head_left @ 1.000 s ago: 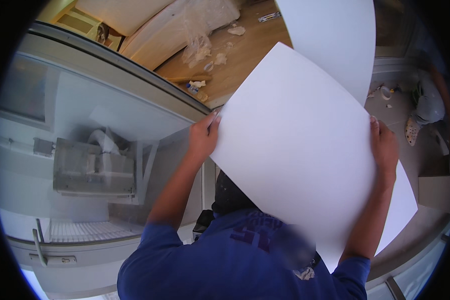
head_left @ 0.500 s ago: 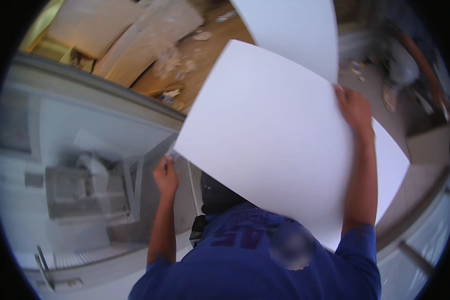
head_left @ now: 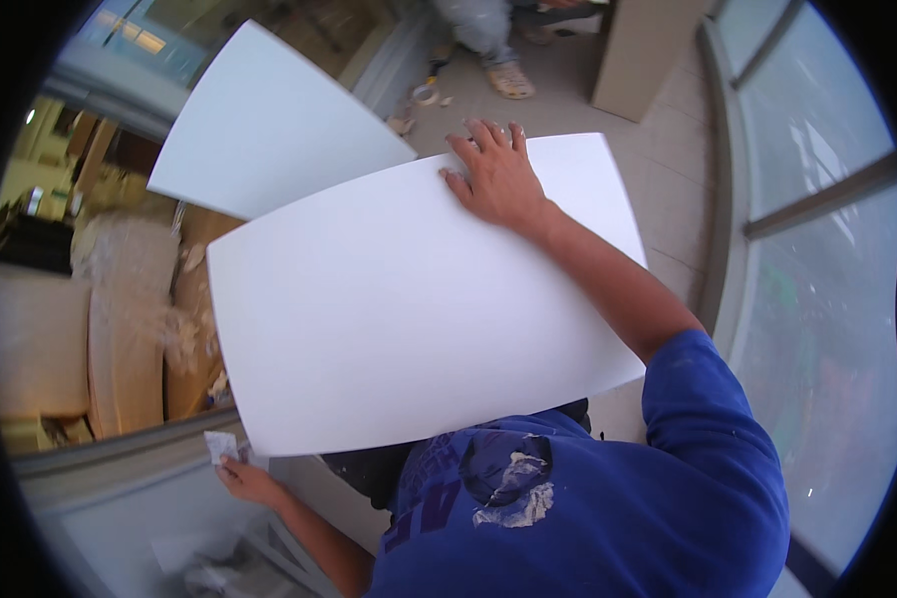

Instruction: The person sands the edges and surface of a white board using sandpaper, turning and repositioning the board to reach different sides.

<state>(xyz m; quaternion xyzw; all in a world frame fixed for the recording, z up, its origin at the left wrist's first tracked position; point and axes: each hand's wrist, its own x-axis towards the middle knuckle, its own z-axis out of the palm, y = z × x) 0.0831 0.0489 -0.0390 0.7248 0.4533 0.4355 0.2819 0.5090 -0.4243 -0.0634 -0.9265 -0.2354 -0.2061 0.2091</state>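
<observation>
A large white rectangular panel (head_left: 399, 309) lies nearly flat in front of my chest. My right hand (head_left: 493, 179) rests on top of it at the far edge, fingers spread over the rim. My left hand (head_left: 249, 483) sits at the panel's near left corner, fingers curled just under the edge, next to a small crumpled white scrap (head_left: 219, 446). How far the fingers reach under the panel is hidden.
A second white panel (head_left: 269, 130) stands tilted behind the first. Another person's legs and shoe (head_left: 503, 70) are at the top, near a tape roll (head_left: 427, 95) and a beige box (head_left: 648, 50). Wooden boards with debris (head_left: 120, 319) lie left; window frames (head_left: 817, 199) curve along the right.
The panel has swung from upright to nearly flat. My right hand moved from its right edge onto the far top edge. My left hand dropped to the near left corner.
</observation>
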